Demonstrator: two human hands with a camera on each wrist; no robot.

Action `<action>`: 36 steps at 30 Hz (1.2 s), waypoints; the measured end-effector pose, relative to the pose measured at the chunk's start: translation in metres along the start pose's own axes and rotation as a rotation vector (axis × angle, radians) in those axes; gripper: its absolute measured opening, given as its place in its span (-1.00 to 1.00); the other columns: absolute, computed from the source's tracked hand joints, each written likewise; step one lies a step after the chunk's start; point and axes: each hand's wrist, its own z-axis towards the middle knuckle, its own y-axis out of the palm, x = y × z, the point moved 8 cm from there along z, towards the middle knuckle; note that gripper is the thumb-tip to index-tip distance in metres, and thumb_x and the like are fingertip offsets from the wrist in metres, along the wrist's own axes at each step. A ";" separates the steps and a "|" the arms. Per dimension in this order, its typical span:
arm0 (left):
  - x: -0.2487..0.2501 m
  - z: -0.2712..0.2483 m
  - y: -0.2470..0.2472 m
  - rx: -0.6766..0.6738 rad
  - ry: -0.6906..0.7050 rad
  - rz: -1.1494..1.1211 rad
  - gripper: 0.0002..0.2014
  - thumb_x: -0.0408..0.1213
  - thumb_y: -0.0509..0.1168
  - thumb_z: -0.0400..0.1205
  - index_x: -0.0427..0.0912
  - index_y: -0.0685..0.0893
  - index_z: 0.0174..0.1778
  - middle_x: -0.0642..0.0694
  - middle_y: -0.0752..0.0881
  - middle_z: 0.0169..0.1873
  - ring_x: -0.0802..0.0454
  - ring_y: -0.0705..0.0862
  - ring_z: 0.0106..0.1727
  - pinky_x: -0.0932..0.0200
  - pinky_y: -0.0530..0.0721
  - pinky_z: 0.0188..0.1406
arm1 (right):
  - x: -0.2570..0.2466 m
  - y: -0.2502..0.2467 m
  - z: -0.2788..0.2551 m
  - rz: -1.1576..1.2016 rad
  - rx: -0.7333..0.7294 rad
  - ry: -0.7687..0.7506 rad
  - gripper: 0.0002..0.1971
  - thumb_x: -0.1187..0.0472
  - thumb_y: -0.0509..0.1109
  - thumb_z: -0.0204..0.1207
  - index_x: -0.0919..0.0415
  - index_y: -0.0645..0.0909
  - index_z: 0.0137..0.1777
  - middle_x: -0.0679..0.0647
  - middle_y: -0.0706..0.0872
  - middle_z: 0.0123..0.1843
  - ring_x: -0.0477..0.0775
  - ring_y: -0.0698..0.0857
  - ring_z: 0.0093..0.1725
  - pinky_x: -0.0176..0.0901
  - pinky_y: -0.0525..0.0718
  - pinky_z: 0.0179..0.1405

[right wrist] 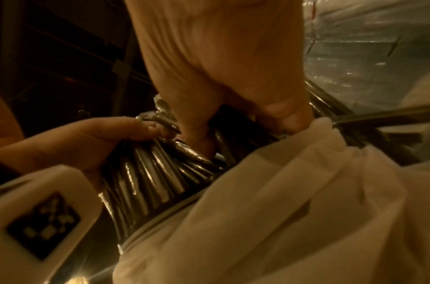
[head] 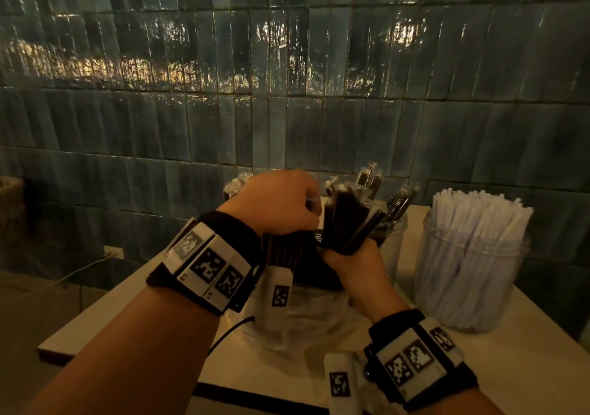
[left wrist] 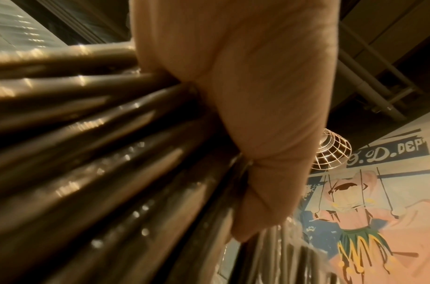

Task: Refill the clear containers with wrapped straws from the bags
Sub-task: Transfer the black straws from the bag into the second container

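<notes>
My right hand [head: 349, 256] grips a fanned bundle of black wrapped straws [head: 351, 220] by its lower end, above the open clear plastic bag [head: 303, 312]. To its left my left hand [head: 297, 210] curls round another bunch of dark straws [head: 284, 248] still standing in the bag. The left wrist view shows the left hand [left wrist: 252, 115] wrapped round those straws [left wrist: 99, 153]. From the right wrist view, my right hand [right wrist: 233, 90] digs into the straws [right wrist: 158, 171] at the bag's mouth [right wrist: 282, 201]. Behind the bundle stands a clear jar [head: 394, 232] holding black straws.
A clear jar full of white wrapped straws [head: 472, 271] stands at the right on the pale counter [head: 134, 306]. Another container of wrapped straws [head: 236, 184] peeks out behind my left hand. A dark tiled wall [head: 287, 95] rises just behind. A cable [head: 223, 335] runs from my left wrist.
</notes>
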 end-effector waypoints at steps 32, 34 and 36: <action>0.016 0.019 0.010 -0.048 0.021 0.137 -0.73 0.00 0.32 0.46 0.16 0.66 0.09 0.13 0.51 0.35 0.04 0.56 0.24 -0.03 0.60 0.22 | -0.198 -0.058 0.087 -0.232 0.119 -0.383 -0.88 0.24 0.50 0.45 0.10 0.59 -0.17 0.10 0.74 -0.18 0.13 0.78 -0.13 -0.08 0.72 -0.16; 0.018 0.018 0.009 -0.040 0.033 0.151 -0.71 -0.01 0.31 0.46 0.16 0.66 0.11 0.12 0.50 0.36 0.02 0.55 0.27 -0.04 0.59 0.23 | -0.184 -0.058 0.092 -0.336 0.147 -0.404 -0.88 0.20 0.49 0.47 0.05 0.58 -0.13 -0.02 0.70 -0.22 0.06 0.75 -0.12 -0.14 0.66 -0.17; 0.018 0.018 0.009 -0.044 0.035 0.157 -0.70 -0.02 0.30 0.46 0.16 0.66 0.12 0.12 0.50 0.37 0.01 0.55 0.27 -0.05 0.60 0.22 | -0.167 -0.061 0.098 -0.386 0.178 -0.409 -0.86 0.19 0.49 0.47 0.02 0.56 -0.10 -0.15 0.63 -0.25 -0.01 0.70 -0.14 -0.17 0.60 -0.18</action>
